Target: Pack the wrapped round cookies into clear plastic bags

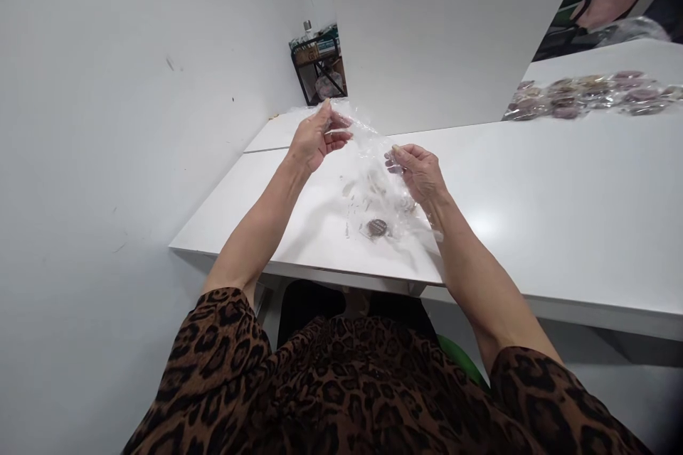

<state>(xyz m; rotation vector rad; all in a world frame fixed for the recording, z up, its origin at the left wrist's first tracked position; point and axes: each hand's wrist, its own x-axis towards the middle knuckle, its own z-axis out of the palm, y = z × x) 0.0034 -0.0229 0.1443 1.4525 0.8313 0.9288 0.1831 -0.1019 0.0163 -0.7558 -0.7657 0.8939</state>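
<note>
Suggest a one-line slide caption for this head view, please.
Both hands, left hand and right hand, hold a clear plastic bag above a white table.

Short leopard-print sleeves in brown and black, same print across the front; forearms and hands bare

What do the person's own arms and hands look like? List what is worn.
The left hand and right hand are bare, with no gloves, and the forearms are uncovered. Short leopard-print sleeves, brown with black spots, end near the elbows. No rings or watch can be made out.
</note>
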